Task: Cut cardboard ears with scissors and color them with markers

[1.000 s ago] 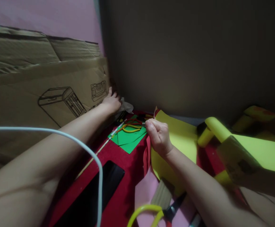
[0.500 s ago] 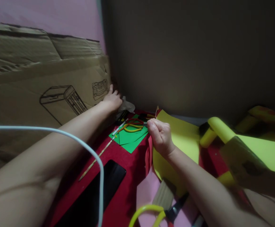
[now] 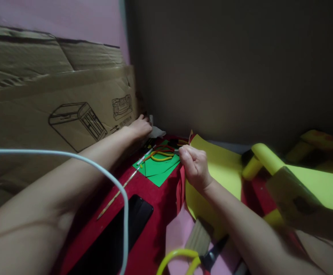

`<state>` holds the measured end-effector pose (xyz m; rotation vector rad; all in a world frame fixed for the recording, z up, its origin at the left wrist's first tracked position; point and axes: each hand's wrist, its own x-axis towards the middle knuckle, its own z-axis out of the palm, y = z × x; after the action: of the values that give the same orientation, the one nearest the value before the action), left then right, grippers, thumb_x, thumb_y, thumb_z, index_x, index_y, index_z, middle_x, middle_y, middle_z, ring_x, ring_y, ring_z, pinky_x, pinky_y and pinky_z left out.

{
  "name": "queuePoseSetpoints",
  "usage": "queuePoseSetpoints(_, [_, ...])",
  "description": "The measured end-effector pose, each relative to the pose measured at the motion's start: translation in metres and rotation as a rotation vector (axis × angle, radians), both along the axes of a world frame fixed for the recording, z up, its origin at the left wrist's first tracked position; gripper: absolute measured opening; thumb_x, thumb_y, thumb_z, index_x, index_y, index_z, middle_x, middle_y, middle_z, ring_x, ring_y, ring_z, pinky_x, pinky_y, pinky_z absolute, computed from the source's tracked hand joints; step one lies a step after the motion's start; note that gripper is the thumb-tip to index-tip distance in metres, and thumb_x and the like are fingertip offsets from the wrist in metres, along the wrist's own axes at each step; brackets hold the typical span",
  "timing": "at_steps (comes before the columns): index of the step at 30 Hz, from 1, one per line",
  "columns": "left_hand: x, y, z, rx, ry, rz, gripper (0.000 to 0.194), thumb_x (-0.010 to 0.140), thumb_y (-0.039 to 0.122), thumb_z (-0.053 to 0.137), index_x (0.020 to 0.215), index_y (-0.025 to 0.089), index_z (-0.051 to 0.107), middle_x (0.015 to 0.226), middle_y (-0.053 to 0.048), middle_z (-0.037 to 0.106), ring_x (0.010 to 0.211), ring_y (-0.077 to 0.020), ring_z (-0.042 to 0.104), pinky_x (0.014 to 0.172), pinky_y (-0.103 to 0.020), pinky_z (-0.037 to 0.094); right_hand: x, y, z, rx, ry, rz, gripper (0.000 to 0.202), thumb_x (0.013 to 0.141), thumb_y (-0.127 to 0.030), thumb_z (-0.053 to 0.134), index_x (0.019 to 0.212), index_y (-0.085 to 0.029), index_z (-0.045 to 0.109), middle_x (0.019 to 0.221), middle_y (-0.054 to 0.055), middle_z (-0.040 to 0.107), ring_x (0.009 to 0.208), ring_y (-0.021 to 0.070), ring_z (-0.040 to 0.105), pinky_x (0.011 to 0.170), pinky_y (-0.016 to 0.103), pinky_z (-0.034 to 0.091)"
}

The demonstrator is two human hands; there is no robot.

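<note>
My left hand (image 3: 142,126) reaches to the far corner beside the cardboard box, fingers curled down against a crumpled white plastic or paper piece (image 3: 157,132); what lies under the fingertips is hidden. My right hand (image 3: 194,164) is a closed fist over the yellow sheet (image 3: 226,168). A thin pale tip (image 3: 177,151) shows beside its thumb, but what the fist holds is hidden. Just left of it, scissors with red and yellow handles (image 3: 162,156) lie on green paper (image 3: 158,173). A thin wooden stick (image 3: 115,197) lies beside the green paper.
The large cardboard box (image 3: 40,99) walls off the left. A white cable (image 3: 106,173) arcs across the foreground above a black phone (image 3: 132,217) on red cloth (image 3: 146,244). Yellow-handled scissors (image 3: 180,252), pink paper (image 3: 175,231) and a yellow rolled piece (image 3: 269,158) are nearer and right.
My left hand has come down and slightly right from the box's edge, its fingers going from spread to curled beside the white piece. My right fist has stayed in place.
</note>
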<state>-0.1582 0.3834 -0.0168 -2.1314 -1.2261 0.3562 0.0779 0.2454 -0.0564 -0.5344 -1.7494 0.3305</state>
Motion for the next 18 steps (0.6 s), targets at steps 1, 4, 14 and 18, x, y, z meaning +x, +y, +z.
queuePoseSetpoints(1, [-0.001, -0.001, -0.004, -0.010, 0.003, -0.012, 0.011, 0.079, 0.014, 0.058, 0.076, 0.014, 0.069, 0.090, -0.011, 0.070, 0.102, -0.0263, 0.057, 0.093, -0.043, 0.038, 0.000, 0.000, 0.000, 0.006, 0.004, 0.002, 0.036, 0.091, -0.018, 0.039, 0.058, -0.023, 0.025, 0.054, -0.005, 0.027, 0.049, 0.0104, 0.029, 0.051, 0.028, 0.025])
queuePoseSetpoints(4, [-0.005, -0.002, -0.019, -0.021, 0.002, -0.035, 0.015, 0.084, 0.026, 0.061, 0.090, 0.013, 0.066, 0.102, -0.008, 0.066, 0.105, -0.0242, 0.057, 0.094, -0.048, 0.041, -0.001, 0.001, 0.000, 0.016, 0.013, 0.009, 0.036, 0.091, -0.018, 0.039, 0.058, -0.023, 0.025, 0.054, -0.005, 0.028, 0.049, 0.0107, 0.029, 0.051, 0.028, 0.025])
queuePoseSetpoints(14, [-0.012, 0.004, -0.055, -0.030, -0.041, -0.044, 0.028, 0.090, 0.032, 0.056, 0.114, 0.018, 0.059, 0.122, -0.009, 0.058, 0.109, -0.0226, 0.056, 0.094, -0.047, 0.046, -0.002, 0.001, 0.001, 0.049, 0.026, 0.002, 0.036, 0.091, -0.020, 0.039, 0.058, -0.023, 0.025, 0.054, -0.004, 0.028, 0.048, 0.0107, 0.030, 0.050, 0.028, 0.025])
queuePoseSetpoints(18, [-0.013, 0.005, -0.054, -0.043, -0.049, -0.030, 0.028, 0.090, 0.031, 0.056, 0.114, 0.017, 0.059, 0.121, -0.009, 0.058, 0.109, -0.0227, 0.057, 0.093, -0.047, 0.047, -0.002, 0.002, 0.001, 0.036, 0.011, -0.012, 0.036, 0.091, -0.021, 0.039, 0.058, -0.023, 0.026, 0.053, -0.004, 0.030, 0.048, 0.0108, 0.030, 0.050, 0.028, 0.026])
